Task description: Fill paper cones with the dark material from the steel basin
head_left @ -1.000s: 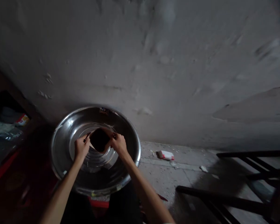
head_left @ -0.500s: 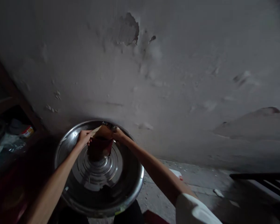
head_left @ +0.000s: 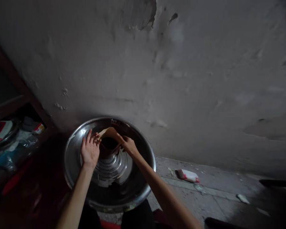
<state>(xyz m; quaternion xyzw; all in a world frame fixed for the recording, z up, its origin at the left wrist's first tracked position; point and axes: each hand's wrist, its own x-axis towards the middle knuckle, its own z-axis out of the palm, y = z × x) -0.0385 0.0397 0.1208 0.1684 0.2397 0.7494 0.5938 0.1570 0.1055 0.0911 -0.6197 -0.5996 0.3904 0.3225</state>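
Grey, flaking plaster wall (head_left: 193,79): fills most of the view, dimly lit, standing behind everything else.
Pale, dusty concrete floor (head_left: 186,190): shows at lower right, scattered with small bits of debris.
Wide, round, shiny metal basin (head_left: 124,194): lies in front of the wall, below and around the work, with ringed ridges on its bottom.
Dark red pouch with a tan lining, perhaps paper (head_left: 110,143): is over the inside of the basin, mouth up and spread wide. Half a second ago more of its red front faces the viewer; now the mouth tips back into sight, with the tan back edge arched above it. The inside is too dark to tell whether it holds anything. Whether its base touches the basin is unclear.
Left hand (head_left: 90,152): has just changed most, going from a pinch on the pouch's edge to an opened palm with fingers spread. Its fingertips seem to rest against the left side of the mouth, no longer clasping it.
Right hand (head_left: 129,146): keeps its pinch on the pouch's right edge, so it appears to carry most of the hold now.
Small white-and-red carton (head_left: 188,176): lies on the floor, right of the basin and apart from it.
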